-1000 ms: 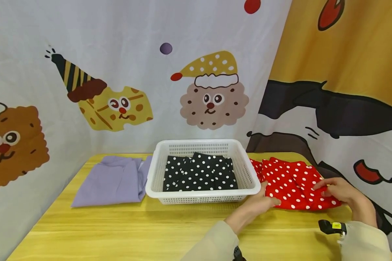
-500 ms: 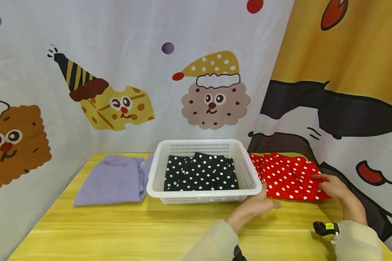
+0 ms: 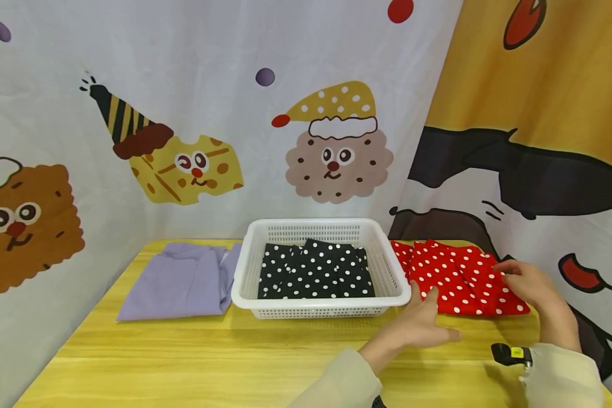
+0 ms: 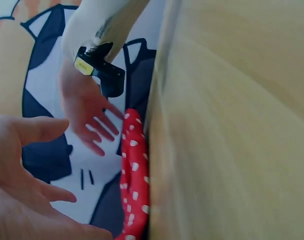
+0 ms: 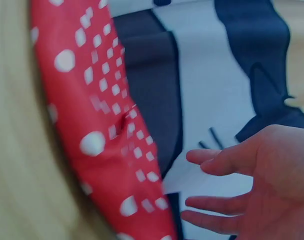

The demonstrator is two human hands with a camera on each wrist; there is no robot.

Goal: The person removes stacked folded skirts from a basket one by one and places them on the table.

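Observation:
A folded red cloth with white polka dots [image 3: 451, 277] lies at the right of the wooden table, partly behind the basket. My left hand [image 3: 420, 324], fingers spread, is at its near left edge beside the basket corner. My right hand [image 3: 530, 286] is over its right edge with loosely bent fingers. In the right wrist view a gap shows between the right hand [image 5: 272, 185] and the red cloth [image 5: 101, 130]. The left wrist view shows both hands apart from the cloth, holding nothing. A white plastic basket [image 3: 321, 304] holds a folded black polka-dot cloth [image 3: 316, 271].
A folded lavender cloth [image 3: 178, 283] lies left of the basket on the yellowish wooden table [image 3: 194, 362]. Behind the table hangs a white curtain [image 3: 209, 45] printed with cartoon characters, which continues along both sides.
Both hands have released the red cloth. Its near edge shifted back, then slightly forward again. My left hand has drawn back toward me with fingers spreading; the right hand has shifted slightly left overall.

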